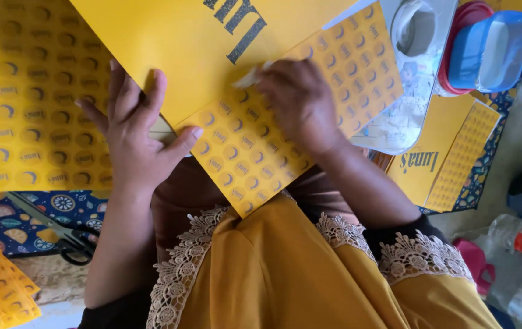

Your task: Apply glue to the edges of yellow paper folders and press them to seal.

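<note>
Big yellow sheet (200, 42) overlaps the sticker sheet (285, 116) in her lap. Left hand (136, 131) lies on both, fingers spread, thumb on the stickers. Right hand (300, 103), fingers pressed together, pinches a small pale sticker (250, 77).

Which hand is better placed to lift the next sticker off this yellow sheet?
Probably the right hand: its fingers pinch a white scrap over the sticker sheet, while the left hand lies flat, pinning it.
</note>
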